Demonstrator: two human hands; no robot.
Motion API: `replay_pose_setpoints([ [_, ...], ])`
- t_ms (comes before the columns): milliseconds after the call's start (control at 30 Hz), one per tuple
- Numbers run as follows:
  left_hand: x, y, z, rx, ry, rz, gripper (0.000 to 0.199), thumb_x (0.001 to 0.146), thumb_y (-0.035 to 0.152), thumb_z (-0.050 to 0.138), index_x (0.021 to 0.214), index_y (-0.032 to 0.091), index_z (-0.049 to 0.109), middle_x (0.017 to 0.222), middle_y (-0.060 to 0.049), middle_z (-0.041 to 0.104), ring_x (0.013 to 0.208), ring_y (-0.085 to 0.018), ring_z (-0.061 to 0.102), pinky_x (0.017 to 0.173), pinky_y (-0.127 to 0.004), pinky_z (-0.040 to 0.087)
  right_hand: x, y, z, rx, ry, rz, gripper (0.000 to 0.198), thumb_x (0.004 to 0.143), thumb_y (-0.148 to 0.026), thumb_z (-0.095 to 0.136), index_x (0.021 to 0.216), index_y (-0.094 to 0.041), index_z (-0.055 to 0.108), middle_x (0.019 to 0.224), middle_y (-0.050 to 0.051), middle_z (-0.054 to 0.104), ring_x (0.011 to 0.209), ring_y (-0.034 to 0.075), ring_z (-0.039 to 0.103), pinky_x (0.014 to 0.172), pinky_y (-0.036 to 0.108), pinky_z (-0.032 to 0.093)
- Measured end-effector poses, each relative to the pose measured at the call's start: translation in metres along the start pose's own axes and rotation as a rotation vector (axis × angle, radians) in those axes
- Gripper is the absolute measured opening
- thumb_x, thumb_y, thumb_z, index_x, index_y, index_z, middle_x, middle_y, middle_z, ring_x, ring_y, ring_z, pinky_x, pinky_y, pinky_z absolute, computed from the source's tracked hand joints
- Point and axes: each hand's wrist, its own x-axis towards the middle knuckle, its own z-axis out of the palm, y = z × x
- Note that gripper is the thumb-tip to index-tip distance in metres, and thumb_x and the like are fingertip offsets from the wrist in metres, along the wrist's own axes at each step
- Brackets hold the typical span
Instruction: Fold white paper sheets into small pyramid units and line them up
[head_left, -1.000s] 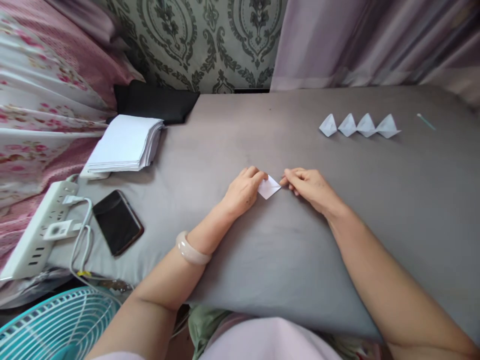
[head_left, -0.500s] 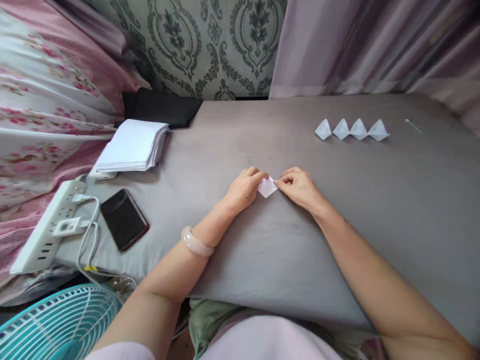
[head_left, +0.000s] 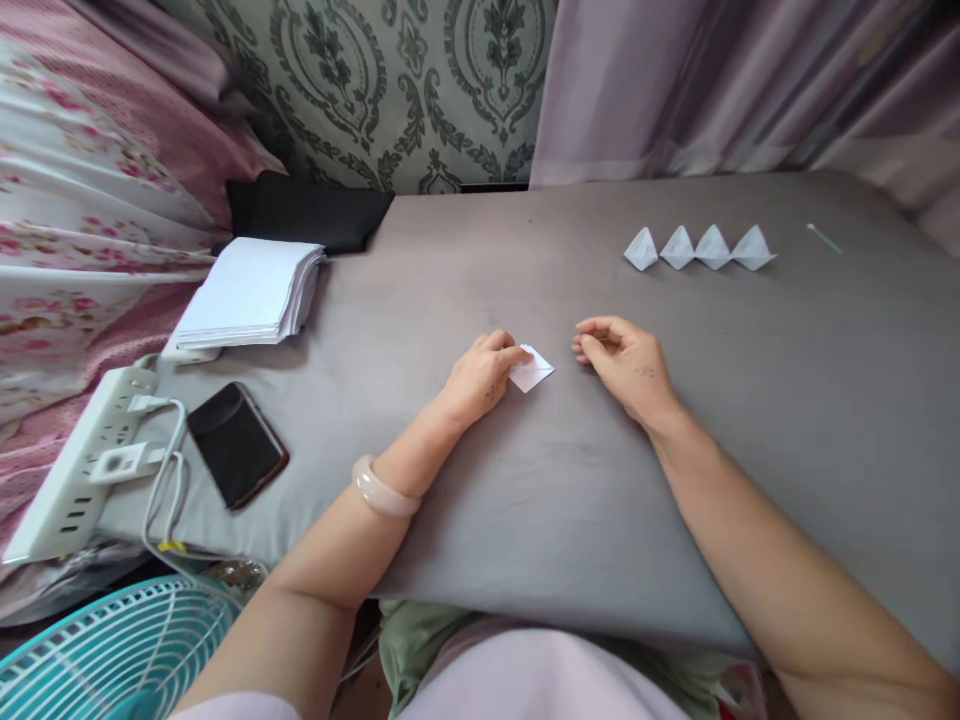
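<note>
A small folded white paper [head_left: 532, 372] lies on the grey cloth in front of me, one corner pointing toward me. My left hand [head_left: 482, 374] is closed on its left side, thumb on top. To the right of the paper, a short gap away from it, my right hand [head_left: 624, 362] hovers just over the cloth. Its fingers are loosely curled and apart, with nothing visible between them. Farther back on the right stands a row of several folded white paper pieces [head_left: 713, 248], peaked in shape.
A stack of white paper [head_left: 244, 295] sits at the left, before a black cloth item [head_left: 307, 215]. Nearer are a phone [head_left: 237, 443], a power strip [head_left: 75, 460] with cables and a turquoise fan [head_left: 120, 650]. A cotton swab [head_left: 825, 238] lies far right on the grey-covered surface [head_left: 480, 540].
My right hand has let go of the folded paper's right corner and moved off to the right. My left hand keeps its hold. The view has shifted slightly.
</note>
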Motion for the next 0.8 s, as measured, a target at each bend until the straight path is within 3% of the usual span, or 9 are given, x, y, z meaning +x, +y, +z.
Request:
replay_pose_setpoints([
  [67, 0.0, 0.0, 0.0, 0.003, 0.0, 0.002, 0.043, 0.089, 0.008, 0.035, 0.114, 0.024, 0.066, 0.108, -0.006, 0.058, 0.094, -0.018, 0.052, 0.085, -0.03, 0.046, -0.004, -0.005, 0.001, -0.011, 0.025, -0.066, 0.018, 0.081, -0.026, 0.055, 0.095, -0.019, 0.063, 0.085, 0.005, 0.07, 0.079, 0.017, 0.068, 0.076, 0.035, 0.055],
  [167, 0.0, 0.0, 0.0, 0.008, 0.007, 0.001, 0.043, 0.089, 0.008, 0.035, 0.114, 0.024, 0.066, 0.107, -0.007, 0.057, 0.094, -0.018, 0.052, 0.085, -0.03, 0.046, -0.015, -0.013, 0.008, -0.17, -0.043, -0.172, 0.021, 0.082, -0.021, 0.052, 0.098, -0.02, 0.065, 0.091, 0.005, 0.073, 0.085, 0.018, 0.069, 0.083, 0.035, 0.053],
  [400, 0.0, 0.0, 0.001, 0.024, 0.026, 0.023, 0.043, 0.088, 0.009, 0.035, 0.114, 0.024, 0.066, 0.104, -0.007, 0.057, 0.094, -0.018, 0.053, 0.084, -0.03, 0.047, -0.026, -0.02, 0.011, -0.459, -0.13, -0.408, 0.032, 0.084, -0.01, 0.042, 0.101, -0.021, 0.068, 0.095, 0.004, 0.072, 0.089, 0.017, 0.067, 0.083, 0.031, 0.049],
  [600, 0.0, 0.002, -0.001, 0.039, -0.006, 0.004, 0.042, 0.09, 0.009, 0.034, 0.114, 0.024, 0.065, 0.108, -0.007, 0.057, 0.096, -0.018, 0.053, 0.086, -0.03, 0.047, -0.032, -0.031, 0.001, -0.868, -0.153, -0.33, 0.036, 0.083, -0.012, 0.045, 0.104, -0.024, 0.071, 0.103, 0.004, 0.07, 0.091, 0.021, 0.063, 0.072, 0.031, 0.044],
  [800, -0.001, 0.003, -0.001, 0.04, -0.003, -0.001, 0.043, 0.09, 0.009, 0.033, 0.114, 0.025, 0.064, 0.107, -0.006, 0.058, 0.096, -0.018, 0.053, 0.086, -0.03, 0.047, -0.037, -0.04, -0.003, -0.999, -0.269, -0.291, 0.037, 0.086, -0.014, 0.044, 0.109, -0.027, 0.069, 0.103, 0.003, 0.068, 0.095, 0.02, 0.061, 0.066, 0.03, 0.039],
])
